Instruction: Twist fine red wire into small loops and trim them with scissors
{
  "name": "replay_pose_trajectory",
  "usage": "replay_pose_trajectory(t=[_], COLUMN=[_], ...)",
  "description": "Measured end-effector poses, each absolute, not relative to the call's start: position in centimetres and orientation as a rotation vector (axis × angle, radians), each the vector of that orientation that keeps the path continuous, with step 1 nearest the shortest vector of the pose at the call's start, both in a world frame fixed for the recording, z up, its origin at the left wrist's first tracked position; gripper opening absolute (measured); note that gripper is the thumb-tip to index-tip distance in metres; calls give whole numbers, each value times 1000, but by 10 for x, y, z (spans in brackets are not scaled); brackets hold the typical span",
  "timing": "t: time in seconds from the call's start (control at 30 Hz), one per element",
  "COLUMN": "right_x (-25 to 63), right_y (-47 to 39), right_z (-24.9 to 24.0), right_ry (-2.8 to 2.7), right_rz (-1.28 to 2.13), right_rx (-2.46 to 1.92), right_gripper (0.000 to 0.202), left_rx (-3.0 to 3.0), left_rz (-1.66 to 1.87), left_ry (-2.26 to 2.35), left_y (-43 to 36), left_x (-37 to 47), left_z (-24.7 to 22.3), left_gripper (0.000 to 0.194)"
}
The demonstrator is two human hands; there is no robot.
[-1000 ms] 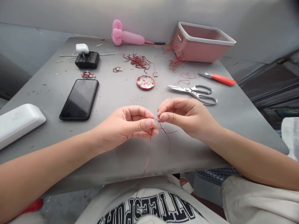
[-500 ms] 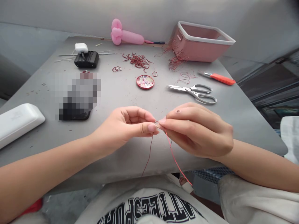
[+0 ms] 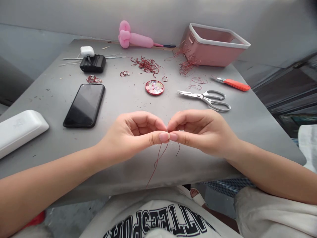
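My left hand [image 3: 138, 132] and my right hand [image 3: 200, 132] meet fingertip to fingertip over the table's front part. Each pinches thumb against forefinger on a tiny piece joined to thin dark red cord [image 3: 158, 161]; the piece is mostly hidden by the fingertips. Loose cord ends hang below both hands. Beyond the hands lies a round red-rimmed dish [image 3: 155, 88] of small pale beads. Open-handled silver scissors [image 3: 204, 97] rest just past my right hand. Farther back is a heap of cut red cords [image 3: 147, 65], with a small ring [image 3: 164, 79] beside it.
A phone [image 3: 84, 105], a white case [image 3: 22, 130] and a black block [image 3: 92, 63] are on the left. At the back stand a pink balloon shape [image 3: 138, 39] and a pink bin [image 3: 214, 49]. An orange-handled cutter [image 3: 237, 84] lies at right.
My right hand has turned, its thumb now beside my left thumb and its fingers curled above. The red cord that hung toward the lower right now hangs down and left.
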State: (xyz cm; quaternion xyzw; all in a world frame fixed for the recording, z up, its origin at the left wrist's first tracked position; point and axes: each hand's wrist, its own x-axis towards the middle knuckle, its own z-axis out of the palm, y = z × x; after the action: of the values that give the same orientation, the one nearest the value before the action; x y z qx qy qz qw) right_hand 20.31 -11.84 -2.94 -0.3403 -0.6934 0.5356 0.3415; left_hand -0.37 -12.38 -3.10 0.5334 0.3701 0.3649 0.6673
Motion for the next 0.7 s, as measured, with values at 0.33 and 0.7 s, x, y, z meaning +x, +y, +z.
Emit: replay_pose_trajectory(t=[0.33, 0.7], right_x=[200, 195], right_y=[-119, -114], right_z=[-30, -33], right_ry=[-1906, -1814], right_rz=[1193, 1320], right_rx=[-996, -954], right_gripper=[5, 6], left_rx=[1323, 1262], left_rz=[897, 947], left_ry=[937, 941], left_y=[-128, -131], left_x=[1, 6], left_z=[-35, -41], left_gripper=[18, 18])
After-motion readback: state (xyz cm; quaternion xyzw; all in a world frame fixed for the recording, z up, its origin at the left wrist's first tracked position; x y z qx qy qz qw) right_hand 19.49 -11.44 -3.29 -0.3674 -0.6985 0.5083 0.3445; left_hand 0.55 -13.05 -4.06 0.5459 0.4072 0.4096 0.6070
